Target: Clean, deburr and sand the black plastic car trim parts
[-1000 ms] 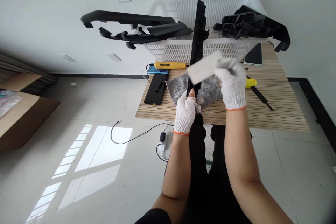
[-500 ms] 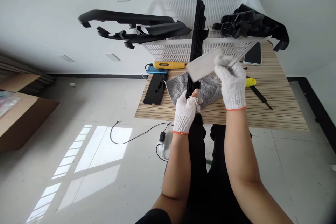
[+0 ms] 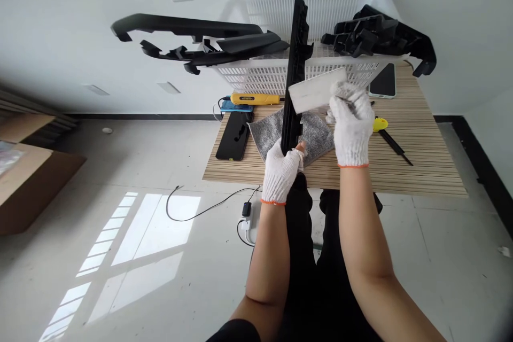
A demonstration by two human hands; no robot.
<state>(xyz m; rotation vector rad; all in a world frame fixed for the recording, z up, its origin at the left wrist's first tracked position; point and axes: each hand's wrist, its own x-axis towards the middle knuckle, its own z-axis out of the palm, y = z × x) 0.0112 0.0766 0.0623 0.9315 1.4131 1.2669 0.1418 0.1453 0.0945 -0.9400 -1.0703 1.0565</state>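
Note:
My left hand (image 3: 281, 169), in a white knit glove, is closed round the lower end of a long black plastic trim piece (image 3: 295, 72). The piece stands lengthwise away from me, its far end over the basket. In my gloved right hand (image 3: 351, 123) a flat whitish rectangular piece (image 3: 316, 90) is pinched by its right end. Its left end overlaps the middle of the black trim piece; whether the two touch, I cannot tell. Beneath both hands a grey cloth (image 3: 266, 131) lies on the table.
A white plastic basket (image 3: 256, 79) stands at the back, with black plastic parts (image 3: 236, 45) jutting out left and more black parts (image 3: 372, 35) at right. On the table (image 3: 433, 171) lie a yellow-handled tool (image 3: 256, 99), a black phone (image 3: 235, 136), another phone (image 3: 383, 81) and a yellow-and-black tool (image 3: 380, 124).
The whitish piece has turned to lie more level, its left end dropping slightly against the black trim piece. My left hand keeps its hold. The whole view has shifted a little.

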